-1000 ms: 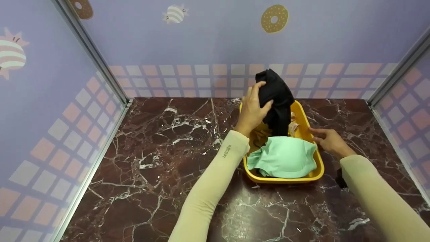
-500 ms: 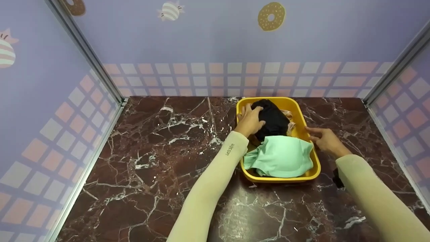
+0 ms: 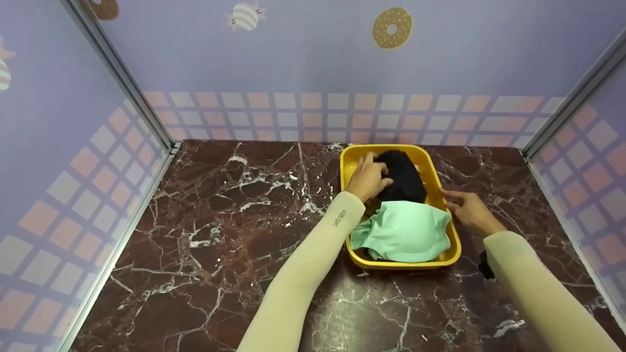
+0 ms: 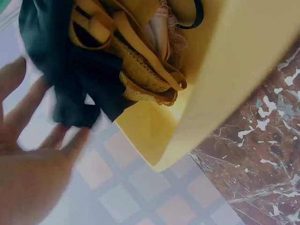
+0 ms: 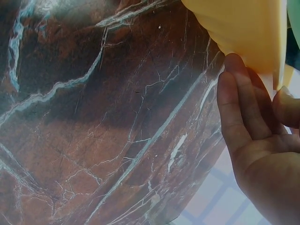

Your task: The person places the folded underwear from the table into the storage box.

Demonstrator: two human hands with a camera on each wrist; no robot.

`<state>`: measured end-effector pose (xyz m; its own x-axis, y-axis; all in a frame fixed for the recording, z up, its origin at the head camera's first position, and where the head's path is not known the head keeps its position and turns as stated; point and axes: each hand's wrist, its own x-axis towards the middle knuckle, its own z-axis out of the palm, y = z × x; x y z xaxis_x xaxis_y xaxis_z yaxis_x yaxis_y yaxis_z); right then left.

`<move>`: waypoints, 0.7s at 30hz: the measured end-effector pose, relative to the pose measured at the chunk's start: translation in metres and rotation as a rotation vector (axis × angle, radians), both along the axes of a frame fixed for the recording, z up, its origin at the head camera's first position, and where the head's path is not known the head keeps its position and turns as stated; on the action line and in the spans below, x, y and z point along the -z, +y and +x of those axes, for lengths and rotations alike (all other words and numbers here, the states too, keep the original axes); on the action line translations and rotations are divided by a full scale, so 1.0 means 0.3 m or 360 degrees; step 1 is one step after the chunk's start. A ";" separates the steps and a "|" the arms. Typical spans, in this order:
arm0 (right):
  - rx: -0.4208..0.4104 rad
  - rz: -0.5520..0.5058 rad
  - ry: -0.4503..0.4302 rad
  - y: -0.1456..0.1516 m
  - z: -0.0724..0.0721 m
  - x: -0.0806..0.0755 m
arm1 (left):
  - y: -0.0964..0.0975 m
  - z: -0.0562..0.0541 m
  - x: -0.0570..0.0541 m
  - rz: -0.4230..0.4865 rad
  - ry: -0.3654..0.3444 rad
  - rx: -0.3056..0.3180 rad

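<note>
My left hand [image 3: 368, 177] lies at the left side of a folded black garment [image 3: 402, 177] inside a yellow plastic basin [image 3: 456, 244]. In the left wrist view its spread fingers [image 4: 28, 110] are right at the dark cloth. Nearer me in the basin lies a smooth mint-green garment [image 3: 408, 232], cup-shaped like a padded bra. Beneath the black one, the left wrist view shows mustard lace underwear [image 4: 140, 65] with straps and a pale lace piece [image 4: 161, 28]. My right hand [image 3: 470, 210] rests straight fingers against the basin's outer right wall, the thumb at its rim.
The basin stands on a dark red marbled tabletop [image 3: 234, 220]. Behind it rises a purple patterned wall [image 3: 303, 63], with side panels at left [image 3: 58, 122] and right [image 3: 596, 161]. Metal strips [image 3: 117, 73] run along the corners.
My left hand has lowered the black garment from above the basin into its far part, then loosened its fingers on it. My right hand stays at the basin's right side.
</note>
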<state>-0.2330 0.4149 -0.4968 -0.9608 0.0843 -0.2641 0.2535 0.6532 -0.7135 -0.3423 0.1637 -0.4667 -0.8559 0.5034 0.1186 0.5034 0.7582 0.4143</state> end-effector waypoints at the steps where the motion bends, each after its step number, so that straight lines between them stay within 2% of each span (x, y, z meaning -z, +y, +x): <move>1: -0.0001 -0.0002 0.0002 -0.001 0.002 -0.001 | 0.001 0.003 0.002 -0.0073 -0.0013 0.0012; 3: -0.0001 -0.0011 0.0012 -0.001 0.004 -0.002 | 0.001 0.006 0.003 -0.0187 -0.0033 0.0013; 6: -0.0012 -0.0015 0.0035 -0.003 0.000 -0.001 | -0.003 0.005 -0.002 -0.0242 -0.0034 -0.0011; 11: -0.0045 -0.0053 0.0023 -0.011 -0.013 0.003 | -0.030 -0.004 -0.018 -0.0194 -0.0052 0.0003; 16: -0.0008 -0.0047 -0.0012 0.013 -0.015 -0.009 | -0.052 -0.004 -0.043 -0.0084 -0.0076 0.0041; 18: 0.0003 -0.0018 -0.0024 0.029 -0.013 -0.016 | -0.069 0.001 -0.054 -0.0078 -0.0093 0.0041; 21: -0.0027 0.0020 -0.0039 0.053 -0.006 -0.025 | -0.107 0.016 -0.063 -0.0153 -0.0111 0.0028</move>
<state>-0.2347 0.4308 -0.4892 -0.9554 0.0718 -0.2864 0.2596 0.6666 -0.6988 -0.3374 0.1315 -0.4477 -0.8514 0.5244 0.0096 0.4893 0.7877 0.3743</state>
